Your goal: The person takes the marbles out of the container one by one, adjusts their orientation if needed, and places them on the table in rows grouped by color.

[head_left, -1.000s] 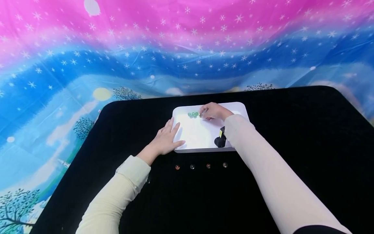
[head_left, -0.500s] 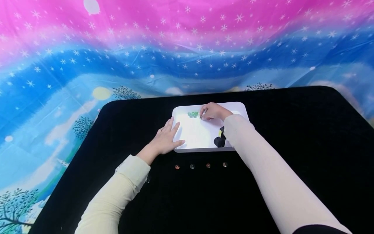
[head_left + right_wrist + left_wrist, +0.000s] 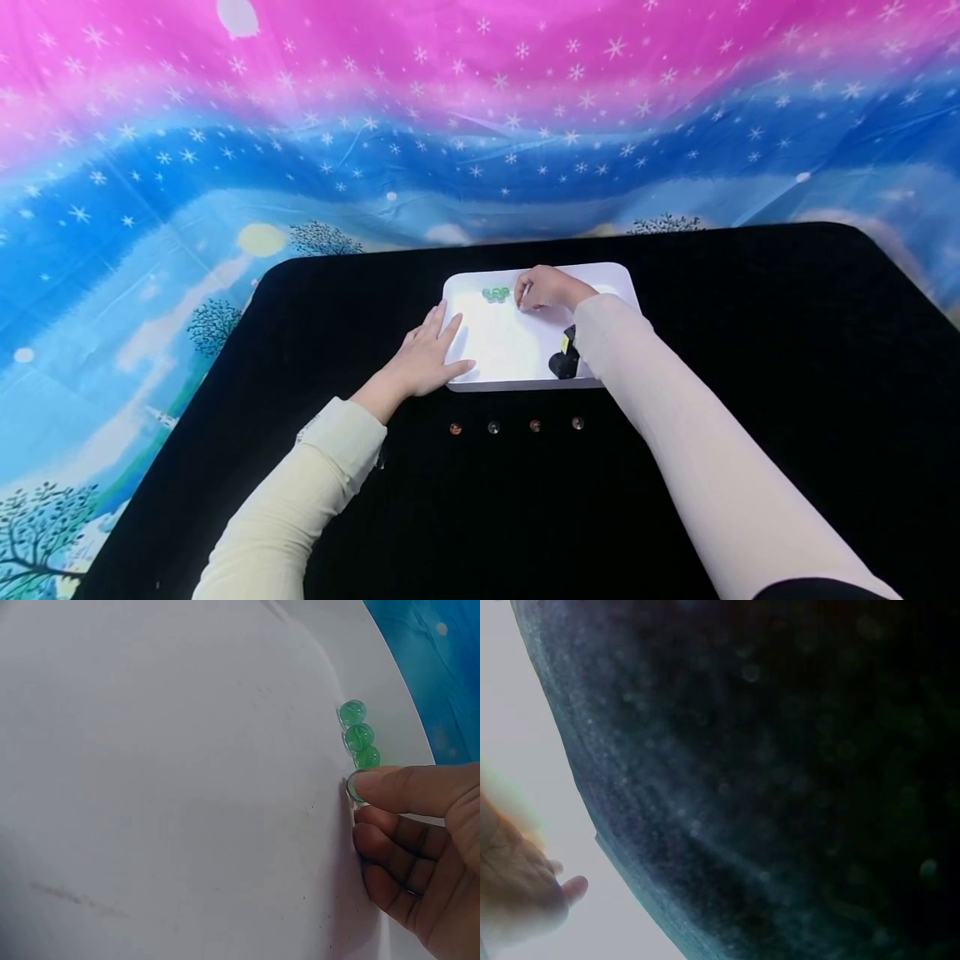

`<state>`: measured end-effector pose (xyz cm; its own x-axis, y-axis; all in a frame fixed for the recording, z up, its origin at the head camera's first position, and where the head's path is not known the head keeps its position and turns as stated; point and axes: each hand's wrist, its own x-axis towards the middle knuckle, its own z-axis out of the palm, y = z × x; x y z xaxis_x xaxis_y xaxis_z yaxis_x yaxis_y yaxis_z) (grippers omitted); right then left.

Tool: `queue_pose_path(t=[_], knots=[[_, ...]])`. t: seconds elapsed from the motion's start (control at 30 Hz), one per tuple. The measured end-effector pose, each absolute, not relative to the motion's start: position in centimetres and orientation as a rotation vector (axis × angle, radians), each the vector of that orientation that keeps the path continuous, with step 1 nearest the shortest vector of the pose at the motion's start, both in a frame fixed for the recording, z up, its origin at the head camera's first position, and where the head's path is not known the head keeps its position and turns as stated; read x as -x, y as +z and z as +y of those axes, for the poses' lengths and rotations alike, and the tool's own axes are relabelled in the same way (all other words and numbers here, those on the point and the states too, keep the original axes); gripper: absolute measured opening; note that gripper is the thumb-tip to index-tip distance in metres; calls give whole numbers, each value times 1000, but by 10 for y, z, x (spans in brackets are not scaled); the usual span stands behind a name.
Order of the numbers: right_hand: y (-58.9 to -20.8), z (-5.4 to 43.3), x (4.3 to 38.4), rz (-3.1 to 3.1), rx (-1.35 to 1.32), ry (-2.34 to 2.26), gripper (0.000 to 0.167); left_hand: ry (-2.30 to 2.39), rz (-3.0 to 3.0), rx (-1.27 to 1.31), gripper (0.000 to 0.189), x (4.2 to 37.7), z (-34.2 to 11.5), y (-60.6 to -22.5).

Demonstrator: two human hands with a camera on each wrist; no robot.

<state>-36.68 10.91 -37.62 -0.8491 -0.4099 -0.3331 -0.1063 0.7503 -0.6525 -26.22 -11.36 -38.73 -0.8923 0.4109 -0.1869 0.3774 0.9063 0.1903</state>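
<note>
My right hand [image 3: 545, 287] is inside the white tray [image 3: 495, 350], thumb and fingertips pinching a clear glass marble [image 3: 354, 787]. Beside it, green glass marbles [image 3: 496, 295] sit close together near the tray's far wall; in the right wrist view three green marbles [image 3: 359, 736] line up just past my thumb. With fingers spread, my left hand [image 3: 425, 354] rests on the tray's left rim. The left wrist view shows part of a hand [image 3: 521, 881] against bright white, and mostly dark cloth.
In front of the tray, several marbles lie in a spaced row on the black tablecloth [image 3: 600, 500], an orange-tinted marble [image 3: 455, 428] at the left end. A black device [image 3: 564, 363] with a yellow patch shows by my right cuff. A printed curtain [image 3: 480, 125] hangs behind.
My right hand has shifted very slightly right, away from the green marbles, and the marble at its fingertips is now hidden in the head view. My left hand has stayed in place.
</note>
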Motion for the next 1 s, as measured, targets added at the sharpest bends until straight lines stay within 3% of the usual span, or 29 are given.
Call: queue_pose_path(t=[0.5,1.0], knots=[[-365,114,362,2503,445,-931,8,227,2844,-600,78,262,-114,-387],[-344,122,337,2429,540,-1155,9,217,2846,-582,78,260,-113,-387]])
